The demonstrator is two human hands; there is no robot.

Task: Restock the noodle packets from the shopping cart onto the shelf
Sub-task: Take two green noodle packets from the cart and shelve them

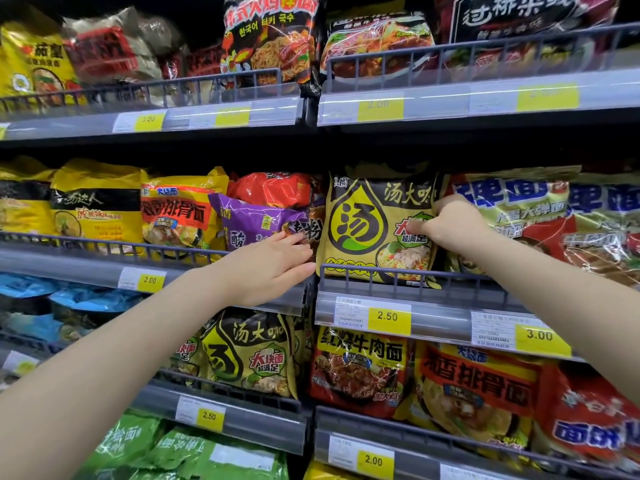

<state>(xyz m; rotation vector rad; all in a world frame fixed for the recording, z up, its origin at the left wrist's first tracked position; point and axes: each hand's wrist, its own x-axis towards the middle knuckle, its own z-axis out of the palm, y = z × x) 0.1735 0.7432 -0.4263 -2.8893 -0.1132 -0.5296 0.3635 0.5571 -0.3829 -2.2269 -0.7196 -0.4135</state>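
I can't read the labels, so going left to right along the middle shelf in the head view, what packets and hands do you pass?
Yellow-black packet → orange-yellow packet → purple packet → left hand → yellow soup packet → right hand → blue-lettered packet.

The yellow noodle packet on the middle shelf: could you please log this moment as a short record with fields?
packet: yellow noodle packet, upright behind the shelf rail
right hand: right hand pinches the packet's right side
left hand: left hand, fingers straight, at the packet's lower left edge
left neighbour: purple packet
price tag below: 2.50
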